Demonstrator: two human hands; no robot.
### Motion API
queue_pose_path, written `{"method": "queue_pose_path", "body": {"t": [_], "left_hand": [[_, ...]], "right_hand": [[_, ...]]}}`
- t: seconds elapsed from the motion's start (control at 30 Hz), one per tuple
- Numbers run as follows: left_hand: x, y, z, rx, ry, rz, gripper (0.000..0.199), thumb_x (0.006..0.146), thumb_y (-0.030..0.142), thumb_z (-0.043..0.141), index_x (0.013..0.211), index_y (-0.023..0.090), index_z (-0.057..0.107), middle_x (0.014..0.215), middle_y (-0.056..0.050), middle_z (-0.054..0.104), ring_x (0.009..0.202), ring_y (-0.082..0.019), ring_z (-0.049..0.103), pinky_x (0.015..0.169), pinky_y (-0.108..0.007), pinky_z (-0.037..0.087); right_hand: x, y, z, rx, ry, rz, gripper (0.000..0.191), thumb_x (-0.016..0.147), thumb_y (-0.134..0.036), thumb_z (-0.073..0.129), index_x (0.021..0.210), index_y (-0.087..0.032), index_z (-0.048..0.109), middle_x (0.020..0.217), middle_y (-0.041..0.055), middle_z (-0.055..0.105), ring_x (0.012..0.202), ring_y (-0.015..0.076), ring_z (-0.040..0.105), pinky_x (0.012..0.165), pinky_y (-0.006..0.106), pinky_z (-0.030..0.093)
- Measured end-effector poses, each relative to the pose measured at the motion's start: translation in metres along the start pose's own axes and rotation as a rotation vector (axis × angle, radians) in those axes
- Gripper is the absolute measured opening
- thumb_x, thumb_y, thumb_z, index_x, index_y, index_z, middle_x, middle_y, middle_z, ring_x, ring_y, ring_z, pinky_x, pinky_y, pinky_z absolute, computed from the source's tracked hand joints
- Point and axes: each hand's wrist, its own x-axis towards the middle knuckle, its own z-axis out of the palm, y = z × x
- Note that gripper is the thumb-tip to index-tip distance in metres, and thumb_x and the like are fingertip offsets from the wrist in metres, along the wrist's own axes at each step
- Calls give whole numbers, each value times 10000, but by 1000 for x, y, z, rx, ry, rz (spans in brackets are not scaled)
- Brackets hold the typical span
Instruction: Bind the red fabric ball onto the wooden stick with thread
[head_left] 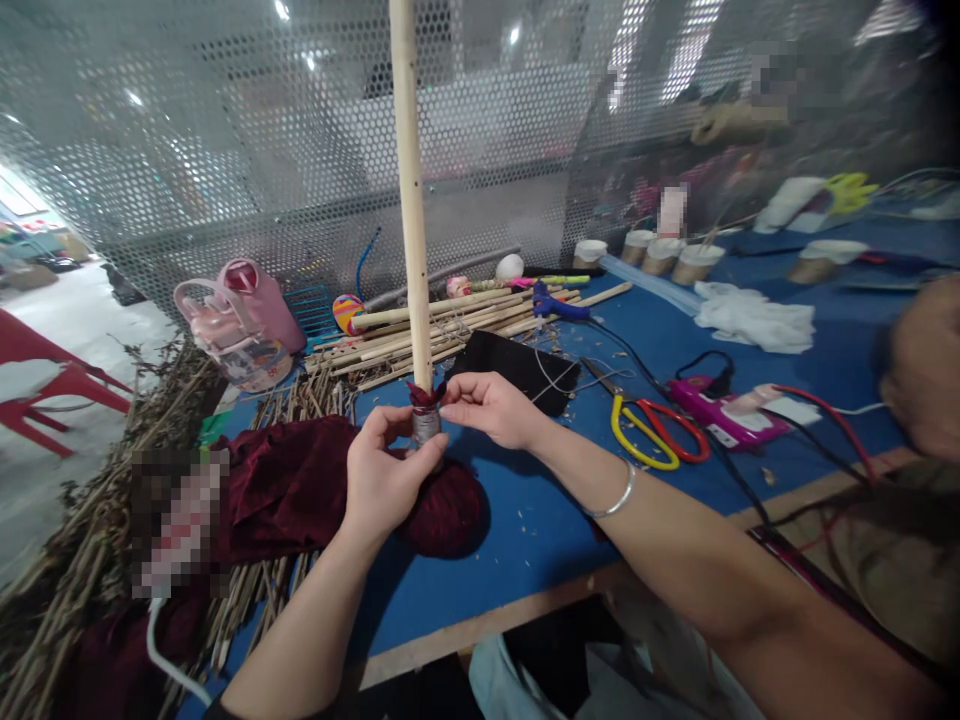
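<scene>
A long pale wooden stick (414, 220) rises nearly upright from a round dark red cloth ball (450, 508) on the blue table. Grey wire or thread (427, 424) is wound round the gathered cloth at the stick's lower end, and cloth edges stick out above it. My left hand (386, 470) wraps its fingers and thumb round this bound neck. Just to the right, my right hand (491, 408) is closed in a pinch beside the binding; what lies between its fingertips is too small to make out.
Dark red cloth (289, 480) and dry stalks (251, 600) lie left. Behind are sticks, a blue glue gun (559, 303) and black cloth (517, 368). Scissors (649, 430), a purple power strip (731, 412) and cables lie right, near another person's arm. A perforated metal screen (315, 150) stands behind.
</scene>
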Motion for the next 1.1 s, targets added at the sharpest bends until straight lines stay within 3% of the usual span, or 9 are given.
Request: {"method": "queue_pose_path", "body": {"t": [0.13,0.2,0.27,0.3,0.4,0.5,0.63,0.83,1.1], "left_hand": [[6,-1,-6,-169,-208,-101,331,674,328,714,923,160,575,775,-16,633,682,-122,594,633,-238,491],[8,2,-10,-226,-386,-151,327,708,341,680,960,149,602,785,-34,656,718,-141,616,698,-267,500],[9,6,-14,-198,-484,-168,333,743,365,638,992,144,623,805,-52,672,753,-162,627,717,-283,499],[8,9,-15,-141,-469,-157,342,746,372,633,1005,148,629,822,-55,677,758,-167,627,710,-284,498],[4,14,-13,100,-256,-76,389,679,361,700,1011,172,623,876,-48,679,753,-166,616,677,-276,490],[0,14,-11,202,-109,-16,360,635,349,735,927,178,614,847,-28,672,728,-149,602,673,-265,477],[2,11,-11,150,-52,-27,310,644,349,726,863,171,598,769,-6,650,674,-126,576,658,-251,458],[8,8,-12,110,-6,-29,300,612,311,744,819,166,583,718,17,618,634,-104,539,621,-227,423],[4,8,-11,114,-1,-34,302,623,304,744,827,162,571,728,23,611,640,-93,531,621,-218,424]], "right_hand": [[1,3,-4,90,-115,69,343,725,-356,662,948,-119,557,529,-85,411,432,27,269,433,179,214],[0,3,-3,109,-156,78,372,713,-365,673,960,-108,566,536,-79,427,434,26,292,436,174,249],[0,3,2,104,-105,51,361,682,-347,704,912,-108,562,597,-53,482,487,34,376,480,176,325],[0,2,6,95,-67,37,349,672,-336,714,889,-114,552,631,-40,504,520,42,415,506,180,354],[-1,1,18,81,4,34,325,675,-319,707,861,-133,515,681,-26,521,571,59,470,533,191,384],[-1,-1,25,8,36,29,293,713,-308,667,898,-138,516,617,-51,461,512,48,408,483,183,331],[-3,-3,21,-98,62,-5,280,765,-301,608,968,-151,486,527,-95,362,457,46,306,450,187,250],[-3,-4,14,-199,67,19,180,746,-297,600,728,-118,580,536,-50,423,493,53,332,488,210,266],[1,-3,13,-104,33,67,220,699,-320,652,679,-116,571,546,-48,454,504,47,351,486,198,275]]}}
